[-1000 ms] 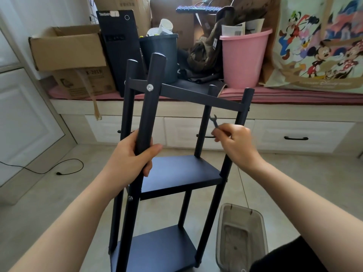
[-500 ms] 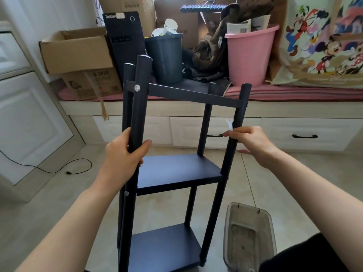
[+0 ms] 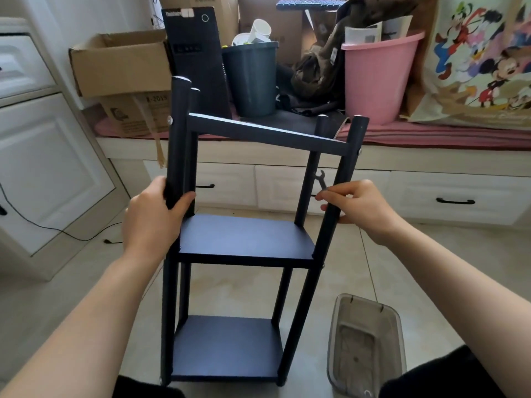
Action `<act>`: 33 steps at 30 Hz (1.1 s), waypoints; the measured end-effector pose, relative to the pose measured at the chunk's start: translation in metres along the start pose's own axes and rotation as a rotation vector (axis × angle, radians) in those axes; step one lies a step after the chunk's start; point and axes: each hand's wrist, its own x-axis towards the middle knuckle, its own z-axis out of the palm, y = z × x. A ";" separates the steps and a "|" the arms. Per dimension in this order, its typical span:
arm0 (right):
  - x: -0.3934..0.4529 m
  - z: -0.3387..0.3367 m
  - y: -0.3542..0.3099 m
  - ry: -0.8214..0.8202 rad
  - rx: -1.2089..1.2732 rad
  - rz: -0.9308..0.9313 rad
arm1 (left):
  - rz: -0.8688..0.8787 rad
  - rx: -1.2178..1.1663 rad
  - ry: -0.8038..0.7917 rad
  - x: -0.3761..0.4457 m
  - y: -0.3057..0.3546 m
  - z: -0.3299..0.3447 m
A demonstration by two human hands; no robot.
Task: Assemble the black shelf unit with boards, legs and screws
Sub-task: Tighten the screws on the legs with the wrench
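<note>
Two hands on shelf unit (image 3: pixel 244 239): left hand (image 3: pixel 155 216) grips front-left leg (image 3: pixel 176 145); right hand (image 3: pixel 362 205) pinches wrench (image 3: pixel 320 180).

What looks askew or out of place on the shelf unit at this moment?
The top board slopes down from the left legs to the right legs, while the middle board and bottom board look level. The left hand grips the front left leg; the right hand pinches a small wrench.
</note>
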 end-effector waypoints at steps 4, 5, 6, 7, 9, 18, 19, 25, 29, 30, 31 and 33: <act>-0.007 0.016 -0.010 -0.026 -0.031 -0.058 | -0.108 -0.081 -0.033 0.007 -0.019 -0.003; -0.009 0.019 -0.012 -0.027 -0.031 -0.068 | -0.125 -0.103 -0.036 0.007 -0.023 -0.003; -0.010 0.022 -0.013 -0.028 -0.028 -0.074 | -0.134 -0.124 -0.035 0.007 -0.025 -0.002; -0.011 0.023 -0.014 -0.031 -0.019 -0.076 | -0.139 -0.141 -0.033 0.007 -0.026 -0.002; -0.012 0.024 -0.017 -0.037 -0.001 -0.074 | -0.157 -0.186 -0.031 0.005 -0.028 -0.003; -0.017 0.027 -0.021 -0.061 -0.013 -0.154 | -0.269 -0.308 -0.079 -0.001 -0.037 0.005; -0.018 0.027 -0.020 -0.064 -0.010 -0.161 | -0.276 -0.311 -0.083 -0.001 -0.038 0.007; -0.024 0.026 -0.025 -0.070 0.023 -0.186 | -0.274 -0.228 -0.071 0.004 -0.040 0.014; -0.026 0.026 -0.035 -0.061 0.042 -0.232 | -0.384 0.006 -0.090 0.010 -0.029 0.008; -0.026 0.026 -0.037 -0.064 0.045 -0.243 | -0.430 0.032 -0.074 0.010 -0.020 0.004; -0.026 0.026 -0.039 -0.071 0.050 -0.253 | -0.442 0.025 -0.046 0.009 -0.010 0.000; -0.028 0.028 -0.042 -0.094 0.059 -0.271 | -0.407 -0.075 -0.032 0.001 0.014 -0.001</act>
